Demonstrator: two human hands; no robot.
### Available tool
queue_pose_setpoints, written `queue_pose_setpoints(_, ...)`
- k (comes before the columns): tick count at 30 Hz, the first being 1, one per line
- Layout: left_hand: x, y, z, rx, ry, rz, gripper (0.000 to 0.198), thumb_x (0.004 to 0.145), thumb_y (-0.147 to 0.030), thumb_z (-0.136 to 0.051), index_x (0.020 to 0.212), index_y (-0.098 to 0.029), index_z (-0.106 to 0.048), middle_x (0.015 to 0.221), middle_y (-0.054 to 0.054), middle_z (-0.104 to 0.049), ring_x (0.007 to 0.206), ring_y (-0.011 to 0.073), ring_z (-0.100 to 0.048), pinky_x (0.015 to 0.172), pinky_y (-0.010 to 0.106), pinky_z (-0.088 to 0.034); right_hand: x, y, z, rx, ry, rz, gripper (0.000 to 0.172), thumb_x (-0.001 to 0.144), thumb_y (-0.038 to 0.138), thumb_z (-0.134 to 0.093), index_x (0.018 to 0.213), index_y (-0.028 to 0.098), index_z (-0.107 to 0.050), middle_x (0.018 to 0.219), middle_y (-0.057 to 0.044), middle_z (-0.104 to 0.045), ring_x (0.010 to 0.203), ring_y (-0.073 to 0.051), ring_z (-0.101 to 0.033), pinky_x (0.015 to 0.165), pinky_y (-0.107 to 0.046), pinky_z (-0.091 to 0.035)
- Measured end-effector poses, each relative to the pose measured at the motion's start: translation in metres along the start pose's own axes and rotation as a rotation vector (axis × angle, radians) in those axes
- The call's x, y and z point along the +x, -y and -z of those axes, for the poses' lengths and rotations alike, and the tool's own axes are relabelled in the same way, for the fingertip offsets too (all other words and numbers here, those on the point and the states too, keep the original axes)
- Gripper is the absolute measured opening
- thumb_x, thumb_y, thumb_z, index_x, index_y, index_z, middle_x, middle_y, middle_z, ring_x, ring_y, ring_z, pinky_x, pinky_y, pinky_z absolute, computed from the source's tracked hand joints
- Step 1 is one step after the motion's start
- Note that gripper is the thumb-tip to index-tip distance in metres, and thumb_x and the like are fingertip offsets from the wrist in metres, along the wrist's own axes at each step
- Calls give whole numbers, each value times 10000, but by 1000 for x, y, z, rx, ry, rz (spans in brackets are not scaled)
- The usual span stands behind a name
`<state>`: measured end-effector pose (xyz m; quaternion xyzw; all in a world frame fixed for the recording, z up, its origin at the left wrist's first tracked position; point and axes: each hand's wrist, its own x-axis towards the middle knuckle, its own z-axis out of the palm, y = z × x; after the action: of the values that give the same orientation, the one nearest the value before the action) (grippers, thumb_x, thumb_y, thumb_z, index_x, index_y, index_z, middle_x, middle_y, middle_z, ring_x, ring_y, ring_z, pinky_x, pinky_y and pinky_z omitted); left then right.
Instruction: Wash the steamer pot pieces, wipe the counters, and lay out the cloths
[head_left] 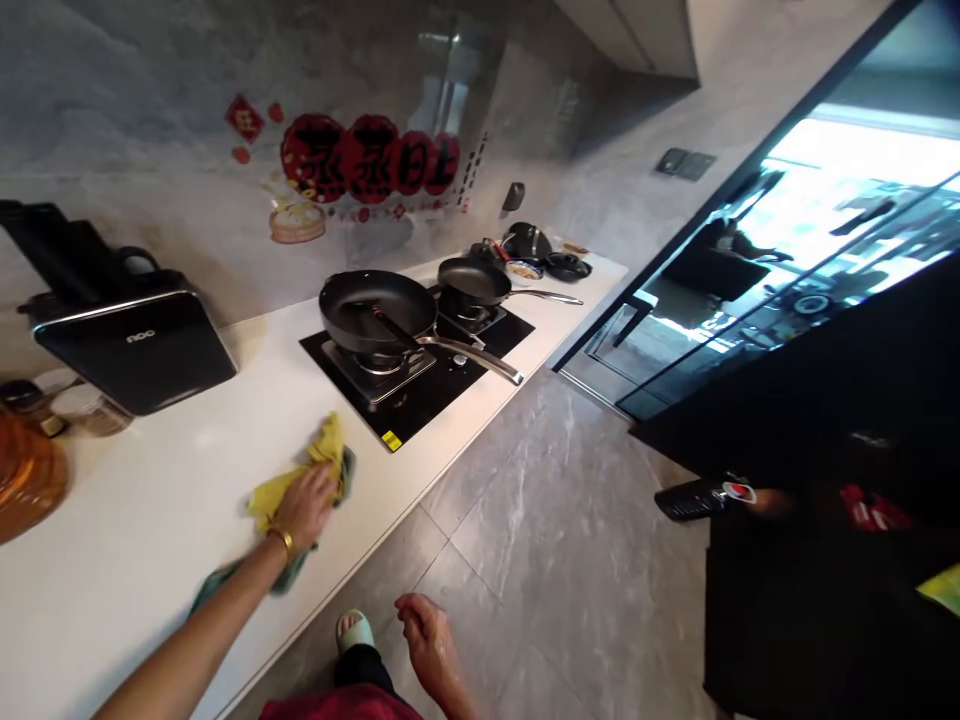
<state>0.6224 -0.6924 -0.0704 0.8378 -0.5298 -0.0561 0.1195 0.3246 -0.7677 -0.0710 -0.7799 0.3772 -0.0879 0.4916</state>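
Observation:
My left hand [306,503] presses flat on a yellow-and-green cloth [319,460] lying on the white countertop [150,520], just left of the black gas hob [442,375]. A gold bangle circles that wrist. My right hand [427,635] hangs free over the grey tiled floor beside the counter's edge, its fingers loosely curled with nothing in them.
Two black frying pans [375,310] [474,280] sit on the hob, handles pointing out over the counter edge. Dark pots [529,242] stand at the far end. A black range hood [127,340] juts in at the left. Another person's hand [765,500] holds a dark device at the right.

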Motion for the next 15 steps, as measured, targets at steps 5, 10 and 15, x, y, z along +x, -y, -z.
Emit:
queue_pose_setpoints(5,-50,-45,-24,-120,35,-295,468,728,-203,-509,1096,-391,-727,1433,-52,-515,1321,220,-496,1115,397,-424,42,28,4,-34,77,154,324,827,204,-417,900,207,-734,817,-60,-734,772,-169,-679,729,-254,-509)
queue_pose_setpoints(10,-164,22,-49,-180,-78,-12,539,621,-352,-589,1069,-648,-626,1347,-249,-473,1178,195,-621,947,377,-563,71,46,-28,-17,215,318,308,801,202,-436,882,214,-733,805,-41,-734,761,-165,-671,740,-251,-519)
queue_pose_setpoints(15,-284,66,-29,-173,-350,675,341,560,-626,-479,835,-646,-680,1127,-348,-576,1051,218,-685,918,403,-562,96,69,-71,-37,433,543,323,848,244,-403,908,245,-721,839,-30,-744,768,-170,-685,766,-289,-551)
